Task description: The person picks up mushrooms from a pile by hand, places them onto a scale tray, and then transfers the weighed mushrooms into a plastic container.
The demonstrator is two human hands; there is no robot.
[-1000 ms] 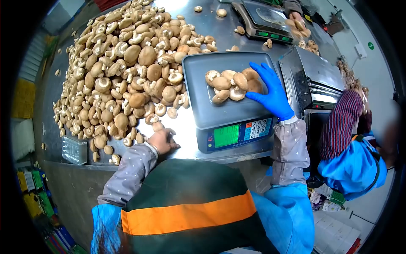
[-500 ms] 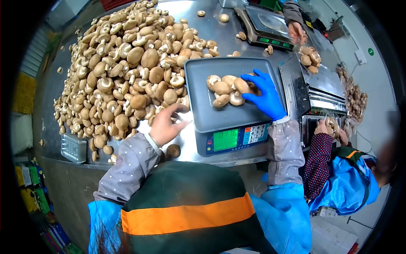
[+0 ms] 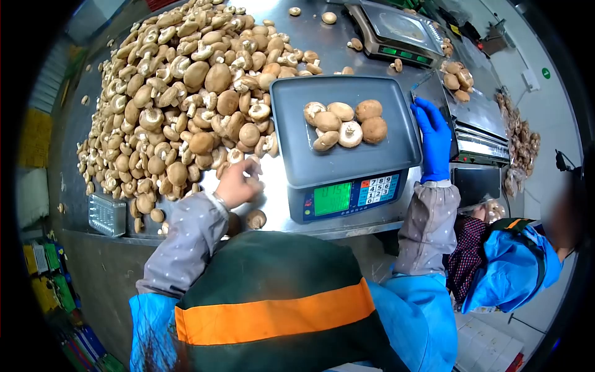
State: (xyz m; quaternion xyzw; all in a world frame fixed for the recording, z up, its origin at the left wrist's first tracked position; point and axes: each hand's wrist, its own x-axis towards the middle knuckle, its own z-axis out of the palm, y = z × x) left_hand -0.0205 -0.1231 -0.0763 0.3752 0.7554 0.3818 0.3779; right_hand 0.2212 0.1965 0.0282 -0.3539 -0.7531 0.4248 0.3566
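Left hand [image 3: 238,183]: bare, at the near edge of the pile of mushrooms [image 3: 180,93]. Its fingers are curled together over 1 pale mushroom. We cannot tell whether they grip it, as the knuckles hide the fingertips.
Right hand [image 3: 434,139]: in a blue glove, with the fingers straight, side by side and pointing far. It holds nothing. It lies just beside the right rim of the scale pan [image 3: 291,124], and we cannot tell whether it touches.
Pile of mushrooms: brown caps and pale stems, heaped on the left half of the steel table [image 3: 310,43]. Its far edge is cut off by the frame.
Scale pan: grey, right of the pile, carrying a small cluster of mushrooms [image 3: 347,124] at its far right. Overlap keeps us from a firm count.
Scale display [image 3: 331,198]: lit green, with a keypad beside it. We cannot read the digits.
Loose mushroom [image 3: 255,218]: 1, at the near table edge, between the left sleeve and the scale.
Clear tray [image 3: 107,216]: at the near left corner of the table, partly in shadow.
Second scale [image 3: 396,28]: at the far right, its top cropped.
Machine [image 3: 480,118]: right of the gloved hand, with a few mushrooms on its far end. Lens distortion blurs its outline.
Co-worker [image 3: 514,266]: near right in a blue apron, hands mostly hidden.
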